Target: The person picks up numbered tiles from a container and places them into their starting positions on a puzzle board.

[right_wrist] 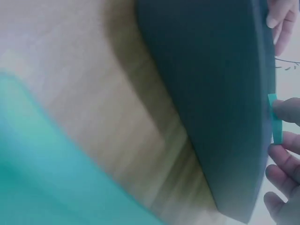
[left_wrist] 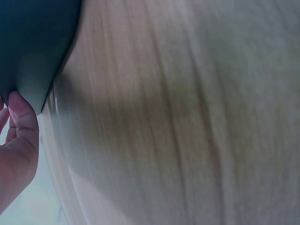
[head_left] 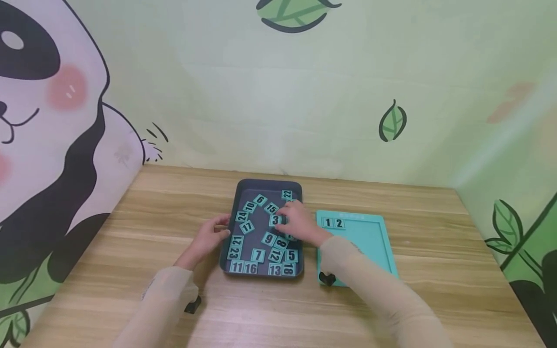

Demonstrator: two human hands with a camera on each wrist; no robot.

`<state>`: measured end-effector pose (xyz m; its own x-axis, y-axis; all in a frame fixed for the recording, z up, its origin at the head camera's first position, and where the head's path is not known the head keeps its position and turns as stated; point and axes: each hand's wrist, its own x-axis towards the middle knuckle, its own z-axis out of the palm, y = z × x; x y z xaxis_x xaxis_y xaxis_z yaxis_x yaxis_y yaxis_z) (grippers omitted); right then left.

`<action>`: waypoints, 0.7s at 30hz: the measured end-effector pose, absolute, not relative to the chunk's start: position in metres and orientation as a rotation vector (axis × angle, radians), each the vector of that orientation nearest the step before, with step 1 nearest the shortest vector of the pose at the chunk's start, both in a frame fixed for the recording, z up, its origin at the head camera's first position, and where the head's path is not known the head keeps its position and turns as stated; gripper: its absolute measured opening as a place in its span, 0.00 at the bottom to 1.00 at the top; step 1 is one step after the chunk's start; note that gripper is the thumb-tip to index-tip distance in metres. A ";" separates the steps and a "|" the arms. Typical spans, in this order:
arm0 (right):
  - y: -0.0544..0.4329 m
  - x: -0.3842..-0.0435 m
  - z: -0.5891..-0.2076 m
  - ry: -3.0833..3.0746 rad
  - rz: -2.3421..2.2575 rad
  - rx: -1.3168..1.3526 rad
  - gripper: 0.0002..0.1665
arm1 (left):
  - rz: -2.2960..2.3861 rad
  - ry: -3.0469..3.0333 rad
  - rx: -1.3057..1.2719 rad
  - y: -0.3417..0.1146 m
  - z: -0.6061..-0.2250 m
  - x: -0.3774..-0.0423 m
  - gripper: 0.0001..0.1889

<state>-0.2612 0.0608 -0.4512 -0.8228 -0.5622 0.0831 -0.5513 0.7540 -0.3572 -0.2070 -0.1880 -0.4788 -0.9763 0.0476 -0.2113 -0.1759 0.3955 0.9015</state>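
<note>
A dark rectangular tray (head_left: pixel 250 185) holds many teal number tiles, among them a tile marked 7 (head_left: pixel 258 255) and one marked 17 (head_left: pixel 246 227). Over its right side, my right hand (head_left: pixel 300 223) pinches the tile marked 3 (head_left: pixel 274 221) between thumb and finger; the tile (right_wrist: pixel 276 119) stands edge-on in the right wrist view. My left hand (head_left: pixel 209 240) rests against the tray's left side, thumb and fingers at the rim, and its thumb meets the outer wall (left_wrist: pixel 33 79) in the left wrist view. Some tiles are hidden under the right hand.
Right of the tray lies a teal board (head_left: pixel 363 239) with a raised border. Tiles 1 (head_left: pixel 327 223) and 2 (head_left: pixel 339 223) sit side by side at its upper left; the right forearm covers part of it. Behind the wooden table (head_left: pixel 174 203) stands a printed wall (head_left: pixel 217 96).
</note>
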 end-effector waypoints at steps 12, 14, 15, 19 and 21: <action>0.103 -0.256 -0.428 2.856 -0.768 -0.740 0.22 | 1.614 2.464 -0.118 -0.188 -0.484 -0.209 0.24; 0.112 -0.257 -0.427 2.843 -0.817 -0.684 0.22 | 1.616 2.464 -0.123 -0.188 -0.482 -0.209 0.24; 0.117 -0.257 -0.427 2.839 -0.833 -0.669 0.23 | 1.613 2.466 -0.117 -0.188 -0.482 -0.209 0.24; 0.138 -0.260 -0.426 2.828 -0.884 -0.605 0.24 | 1.612 2.469 -0.113 -0.187 -0.480 -0.208 0.24; 0.149 -0.261 -0.427 2.833 -0.884 -0.594 0.24 | 1.615 2.467 -0.107 -0.186 -0.479 -0.207 0.24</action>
<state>-0.2611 0.1491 -0.4266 -0.9166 -0.3997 0.0067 -0.3326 0.7533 -0.5674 -0.2074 -0.1863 -0.4794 -0.9792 0.0436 -0.1983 -0.1643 0.4037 0.9000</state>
